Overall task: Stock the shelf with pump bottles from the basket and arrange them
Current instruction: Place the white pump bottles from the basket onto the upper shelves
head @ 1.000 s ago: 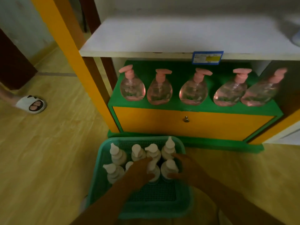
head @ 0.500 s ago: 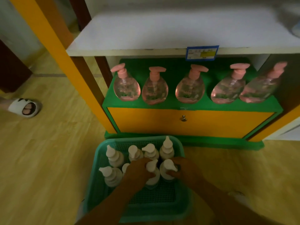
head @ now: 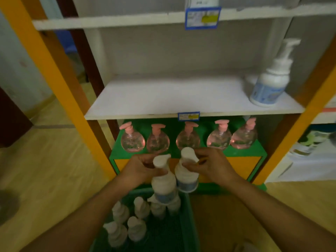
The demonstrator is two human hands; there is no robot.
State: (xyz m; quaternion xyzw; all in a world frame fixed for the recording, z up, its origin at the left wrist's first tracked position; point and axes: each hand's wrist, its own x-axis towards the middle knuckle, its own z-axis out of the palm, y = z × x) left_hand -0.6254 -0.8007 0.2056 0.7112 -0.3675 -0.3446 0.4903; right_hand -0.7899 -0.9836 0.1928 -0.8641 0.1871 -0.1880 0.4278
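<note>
My left hand point(head: 141, 169) grips a white pump bottle point(head: 163, 180) by its neck, lifted above the green basket point(head: 187, 224). My right hand point(head: 211, 165) holds a second white pump bottle point(head: 185, 176) by its pump head, right beside the first. Several more white pump bottles point(head: 127, 224) stand in the basket below. The white middle shelf point(head: 163, 99) is bare except for one white pump bottle point(head: 271, 82) at its right end.
Several pink pump bottles point(head: 187, 140) line the green bottom shelf point(head: 118, 153) just behind my hands. Orange uprights point(head: 60, 79) frame the rack on both sides. A blue price tag point(head: 188, 116) hangs on the middle shelf's edge. Wooden floor lies to the left.
Both hands have lifted a white bottle each out of the basket, up in front of the bottom shelf. The view has tilted up, showing the middle shelf and its bottle.
</note>
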